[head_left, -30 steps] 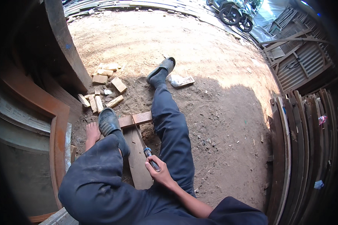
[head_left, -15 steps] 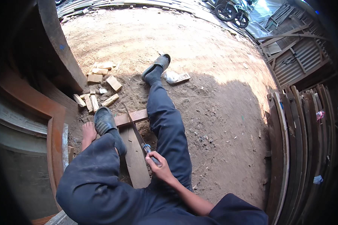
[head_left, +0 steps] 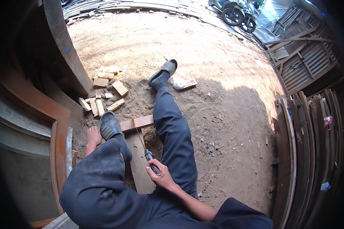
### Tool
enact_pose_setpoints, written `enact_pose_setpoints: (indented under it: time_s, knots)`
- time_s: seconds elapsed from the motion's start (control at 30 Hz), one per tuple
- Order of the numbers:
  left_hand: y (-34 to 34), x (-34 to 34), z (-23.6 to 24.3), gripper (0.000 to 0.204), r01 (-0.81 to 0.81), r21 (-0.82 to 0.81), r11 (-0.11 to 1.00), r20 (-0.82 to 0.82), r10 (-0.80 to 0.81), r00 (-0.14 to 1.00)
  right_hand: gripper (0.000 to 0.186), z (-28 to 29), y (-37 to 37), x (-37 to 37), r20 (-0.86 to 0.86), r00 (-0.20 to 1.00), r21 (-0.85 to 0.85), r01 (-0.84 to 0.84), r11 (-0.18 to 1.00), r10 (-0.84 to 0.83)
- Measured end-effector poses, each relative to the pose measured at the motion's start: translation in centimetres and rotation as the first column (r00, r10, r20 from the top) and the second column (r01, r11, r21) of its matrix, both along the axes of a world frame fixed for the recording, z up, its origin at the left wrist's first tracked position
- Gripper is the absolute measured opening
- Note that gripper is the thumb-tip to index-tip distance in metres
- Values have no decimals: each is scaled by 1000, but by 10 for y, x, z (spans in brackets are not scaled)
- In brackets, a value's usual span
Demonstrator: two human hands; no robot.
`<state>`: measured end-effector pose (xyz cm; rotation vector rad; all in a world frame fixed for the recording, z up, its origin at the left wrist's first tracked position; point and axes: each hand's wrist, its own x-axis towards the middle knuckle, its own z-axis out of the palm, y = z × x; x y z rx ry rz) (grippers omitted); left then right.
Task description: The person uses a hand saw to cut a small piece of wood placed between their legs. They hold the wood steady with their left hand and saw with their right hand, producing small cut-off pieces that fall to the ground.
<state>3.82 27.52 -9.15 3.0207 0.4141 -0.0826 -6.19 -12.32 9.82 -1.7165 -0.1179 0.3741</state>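
My right hand [head_left: 160,175] is closed round the handle of a handsaw [head_left: 149,155]. Its narrow blade points away from me, with the far end over a reddish wooden batten [head_left: 141,121]. The batten lies crosswise on a wooden plank [head_left: 143,177] between my legs. My left sandal [head_left: 110,125] presses on the batten's left part. Beside that sandal, low near the ground, my left hand [head_left: 93,136] rests with its fingers stretched out. Whether it touches the batten's hidden end, I cannot tell.
Several cut wood blocks [head_left: 120,88] lie ahead on the left. A plastic-wrapped item [head_left: 183,83] lies by my right sandal [head_left: 163,72]. Brown framed panels [head_left: 61,145] lean at left. Upright boards [head_left: 294,152] stand at right; a motorcycle [head_left: 233,15] is parked far off.
The saw blade has shifted slightly against the batten, its angle changed, as my right hand moved a little. The whole view has shifted slightly. My left hand keeps its place beside the sandal.
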Motion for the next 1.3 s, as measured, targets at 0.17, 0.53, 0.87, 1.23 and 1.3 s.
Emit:
enact_pose_setpoints:
  time_s: [0.17,0.53,0.87,1.23,1.3]
  knots:
    - [3,-2,2,29,5,24,1000,-24,-5,1000,22,53,22,34,-194,979,32,-50,998,55]
    - [-5,5,8,29,2,18,1000,-2,-2,1000,11,-21,-6,55,-236,971,148,84,985,-47]
    - [-8,0,14,27,39,-15,999,32,-39,999,9,8,-11,-1,-86,996,16,-5,1000,7]
    - [-4,0,17,29,12,-7,1000,9,-11,1000,11,-2,-5,22,5,1000,12,12,1000,-13]
    - [-15,-2,18,29,29,-3,1000,6,-29,1000,11,2,-18,2,-66,998,19,-2,1000,3]
